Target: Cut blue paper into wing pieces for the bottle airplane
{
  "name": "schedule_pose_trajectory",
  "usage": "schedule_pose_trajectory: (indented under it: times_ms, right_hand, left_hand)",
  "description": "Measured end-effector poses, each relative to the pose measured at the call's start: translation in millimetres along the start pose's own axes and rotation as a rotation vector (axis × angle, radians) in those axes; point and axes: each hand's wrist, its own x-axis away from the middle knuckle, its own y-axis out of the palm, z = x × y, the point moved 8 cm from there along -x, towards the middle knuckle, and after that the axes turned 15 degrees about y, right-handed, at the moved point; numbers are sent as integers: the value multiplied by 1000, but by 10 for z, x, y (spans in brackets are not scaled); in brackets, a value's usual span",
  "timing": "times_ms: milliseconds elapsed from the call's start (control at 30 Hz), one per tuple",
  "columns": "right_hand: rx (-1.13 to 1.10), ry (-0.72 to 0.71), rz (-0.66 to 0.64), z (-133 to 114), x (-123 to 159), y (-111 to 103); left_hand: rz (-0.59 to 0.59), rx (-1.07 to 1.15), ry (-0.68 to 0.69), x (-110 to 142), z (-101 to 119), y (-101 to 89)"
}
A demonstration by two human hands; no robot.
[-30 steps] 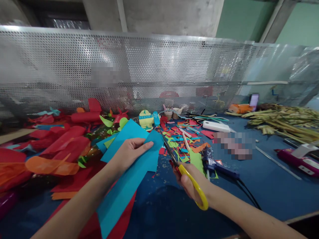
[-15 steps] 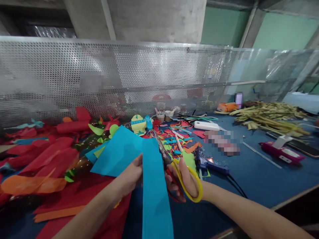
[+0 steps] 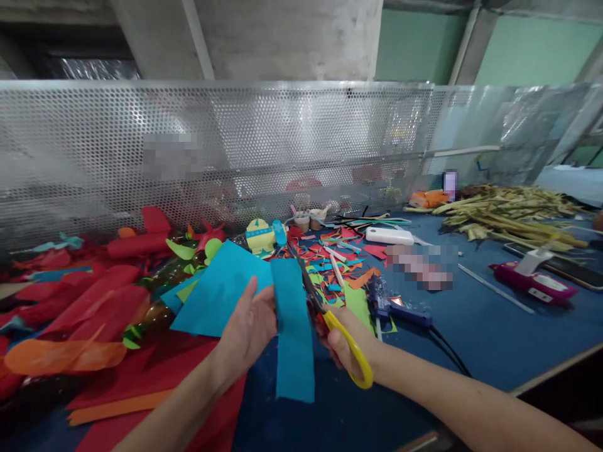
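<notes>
A long blue strip point(image 3: 294, 333), which looks like felt or foam sheet, hangs upright between my hands. My left hand point(image 3: 252, 323) is at its left edge, thumb raised away from the fingers; some fingertips are hidden at the strip. My right hand point(image 3: 346, 339) grips yellow-handled scissors point(image 3: 351, 345), whose dark blades point up and away along the strip's right edge. Some right fingers are hidden beside the strip, so I cannot tell whether they pinch it too. A wider blue sheet point(image 3: 221, 295) lies behind my left hand.
Red felt pieces point(image 3: 98, 295) pile up at left, with a red sheet point(image 3: 207, 402) below. Colourful scraps point(image 3: 325, 263) cover the middle. A blue glue gun point(image 3: 400, 312) and a purple one point(image 3: 532, 284) lie at right. A perforated metal screen point(image 3: 282, 138) bounds the back.
The blue strip's lower end has risen into view, so it looks shorter. My left thumb has lifted away from it. The scissors have swung, blades now close together.
</notes>
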Motion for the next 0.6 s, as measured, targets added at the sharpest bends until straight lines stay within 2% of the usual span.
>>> schedule_pose_trajectory:
  times_ms: [133, 233, 333, 433, 500, 600]
  right_hand:
    - [189, -35, 7, -128, 24, -48]
    - [319, -27, -3, -192, 50, -32]
    - [342, -67, -57, -304, 103, 19]
    - [362, -112, -60, -403, 162, 33]
    - [366, -104, -62, -415, 183, 29]
    - [396, -64, -65, -384, 187, 14]
  left_hand:
    - [60, -229, 90, 37, 190, -56]
    - [84, -358, 73, 72, 326, -110]
    - [64, -449, 32, 77, 458, -130]
    - [-11, -523, 2, 50, 536, -119]
    - [-33, -555, 19, 21, 568, -136]
    - [-2, -580, 72, -14, 587, -194]
